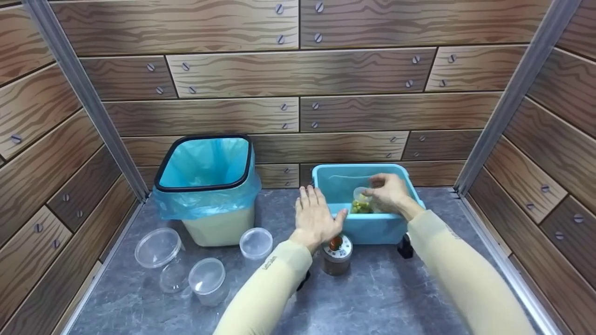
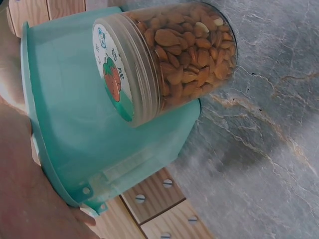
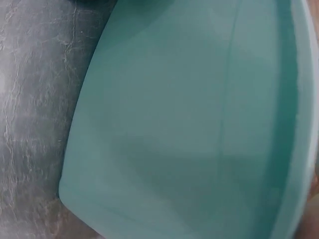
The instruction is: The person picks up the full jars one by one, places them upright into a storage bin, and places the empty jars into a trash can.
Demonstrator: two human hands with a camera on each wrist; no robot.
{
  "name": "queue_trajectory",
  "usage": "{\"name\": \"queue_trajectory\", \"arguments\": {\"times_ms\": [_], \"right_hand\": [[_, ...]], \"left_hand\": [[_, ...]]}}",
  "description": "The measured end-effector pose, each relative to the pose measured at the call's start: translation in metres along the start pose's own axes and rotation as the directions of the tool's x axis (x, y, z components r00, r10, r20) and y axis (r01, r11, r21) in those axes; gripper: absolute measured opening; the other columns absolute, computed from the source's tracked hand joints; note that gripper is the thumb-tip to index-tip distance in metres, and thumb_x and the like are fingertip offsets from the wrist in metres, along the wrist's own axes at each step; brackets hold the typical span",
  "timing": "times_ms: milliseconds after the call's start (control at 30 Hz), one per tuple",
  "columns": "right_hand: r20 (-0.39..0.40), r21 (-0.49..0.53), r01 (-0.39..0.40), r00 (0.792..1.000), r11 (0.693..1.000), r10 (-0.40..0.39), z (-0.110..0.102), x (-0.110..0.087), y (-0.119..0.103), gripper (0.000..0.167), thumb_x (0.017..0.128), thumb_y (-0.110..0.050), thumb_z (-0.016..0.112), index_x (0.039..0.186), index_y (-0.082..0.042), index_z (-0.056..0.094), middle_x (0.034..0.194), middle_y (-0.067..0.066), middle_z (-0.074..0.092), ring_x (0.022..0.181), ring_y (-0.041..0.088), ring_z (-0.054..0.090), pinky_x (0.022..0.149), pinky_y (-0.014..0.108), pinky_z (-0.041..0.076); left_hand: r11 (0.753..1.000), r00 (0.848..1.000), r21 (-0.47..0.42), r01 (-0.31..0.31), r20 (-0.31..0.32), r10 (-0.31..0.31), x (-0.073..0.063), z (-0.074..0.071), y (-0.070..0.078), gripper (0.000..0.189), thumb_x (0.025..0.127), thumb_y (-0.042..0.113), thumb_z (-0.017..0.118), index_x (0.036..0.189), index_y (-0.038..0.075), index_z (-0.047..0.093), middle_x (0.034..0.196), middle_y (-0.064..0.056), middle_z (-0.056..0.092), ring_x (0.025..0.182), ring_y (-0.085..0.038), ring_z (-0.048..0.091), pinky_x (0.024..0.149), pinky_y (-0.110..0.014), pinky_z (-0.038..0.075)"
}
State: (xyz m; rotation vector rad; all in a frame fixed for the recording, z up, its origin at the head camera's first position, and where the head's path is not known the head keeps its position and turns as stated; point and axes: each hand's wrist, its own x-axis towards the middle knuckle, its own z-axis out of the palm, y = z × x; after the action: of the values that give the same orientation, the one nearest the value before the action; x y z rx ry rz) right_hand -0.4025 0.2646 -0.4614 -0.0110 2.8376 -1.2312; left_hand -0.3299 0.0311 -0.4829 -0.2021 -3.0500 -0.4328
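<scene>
A blue plastic bin (image 1: 372, 229) stands at the right. My right hand (image 1: 389, 191) reaches over its front into it. Its fingers grip the top of a small clear container (image 1: 362, 203) with green pieces inside. My left hand (image 1: 316, 218), fingers straight, lies at the bin's front left rim. Below that hand, a lidded jar of almonds (image 2: 192, 55) stands close against the bin's front in the left wrist view; its label has a red fruit picture. In the right wrist view only the bin's wall (image 3: 174, 119) shows clearly, and the right fingers are hidden.
Left of the bin stands a cream trash can (image 1: 221, 228) with a blue liner. Clear empty containers (image 1: 208, 281), (image 1: 256, 243) and a large clear round lid or tub (image 1: 158, 248) are on the grey tabletop (image 1: 372, 298). Wood-patterned walls enclose three sides.
</scene>
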Motion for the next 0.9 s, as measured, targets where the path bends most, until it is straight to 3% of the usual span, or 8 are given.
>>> {"name": "queue_trajectory", "arguments": {"times_ms": [267,467,700,900], "right_hand": [[-0.015,-0.029,0.183,0.983,0.983,-0.183,-0.008,-0.019,-0.007,0.056,0.106,-0.028,0.078,0.151,0.002,0.066,0.15,0.03,0.07,0.137,0.049,0.071,0.116,0.06,0.059],[-0.026,-0.015,0.255,0.967,0.967,-0.255,-0.008,-0.041,-0.011,0.049,0.104,-0.027,0.081,0.144,0.0,0.073,0.141,0.027,0.077,0.128,0.044,0.077,0.111,0.058,0.062],[-0.039,0.01,0.357,0.933,0.934,-0.356,0.0,-0.062,-0.012,0.037,0.1,-0.016,0.084,0.131,0.003,0.079,0.126,0.024,0.083,0.114,0.04,0.083,0.095,0.042,0.07],[-0.079,0.012,0.436,0.898,0.9,-0.434,0.008,-0.082,-0.015,0.026,0.095,-0.011,0.089,0.119,-0.003,0.085,0.113,0.02,0.086,0.102,0.031,0.084,0.083,0.023,0.067]], "left_hand": [[1.0,1.0,-0.015,0.008,0.006,-0.008,0.0,0.001,-0.002,0.104,0.111,0.075,0.037,0.178,-0.003,0.021,0.188,-0.026,0.019,0.178,-0.044,0.014,0.144,-0.055,0.023],[1.0,1.0,-0.031,0.006,0.013,-0.006,0.0,-0.001,-0.002,0.104,0.111,0.075,0.038,0.178,-0.003,0.02,0.188,-0.026,0.017,0.178,-0.044,0.012,0.145,-0.055,0.022],[1.0,1.0,-0.022,0.007,0.01,-0.007,-0.002,-0.001,-0.002,0.106,0.111,0.077,0.036,0.178,-0.003,0.019,0.188,-0.026,0.016,0.178,-0.045,0.012,0.145,-0.056,0.021],[0.999,1.0,-0.032,-0.003,-0.003,0.003,-0.004,-0.001,-0.001,0.105,0.111,0.076,0.039,0.177,-0.004,0.022,0.187,-0.026,0.02,0.178,-0.045,0.015,0.143,-0.057,0.025]]}}
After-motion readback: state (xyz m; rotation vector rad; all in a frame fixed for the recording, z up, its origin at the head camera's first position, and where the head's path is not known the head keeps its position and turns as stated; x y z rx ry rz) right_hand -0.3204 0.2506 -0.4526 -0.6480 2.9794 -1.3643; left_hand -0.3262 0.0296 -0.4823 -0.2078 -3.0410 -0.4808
